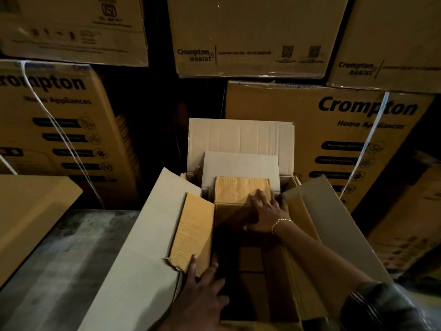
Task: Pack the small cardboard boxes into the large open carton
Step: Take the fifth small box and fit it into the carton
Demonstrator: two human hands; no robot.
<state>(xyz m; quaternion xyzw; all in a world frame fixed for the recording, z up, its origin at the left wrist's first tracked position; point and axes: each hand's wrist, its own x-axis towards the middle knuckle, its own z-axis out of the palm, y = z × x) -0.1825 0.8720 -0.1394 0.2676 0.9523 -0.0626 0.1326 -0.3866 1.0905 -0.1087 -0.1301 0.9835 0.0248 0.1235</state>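
Stacks of printed brown Crompton cartons wall in the back. In front, on the grey floor, sits the large open brown corrugated carton with all its flaps thrown outward (keeps the mouth free for loading).

Two small yellowish ribbed cardboard boxes are already inside. The far small box lies crosswise against the far wall, long axis left-to-right, ribbed face up. The left small box runs along the left wall, long axis near-to-far, and leans slightly toward the flap.

The right hand has its fingers spread and flat on the far box's near edge, probably pushing it snug to the wall. The left hand has one digit on top of the left box's near end, likely steadying it — whether it actually grips is unclear. A thin gold bracelet circles the right wrist.
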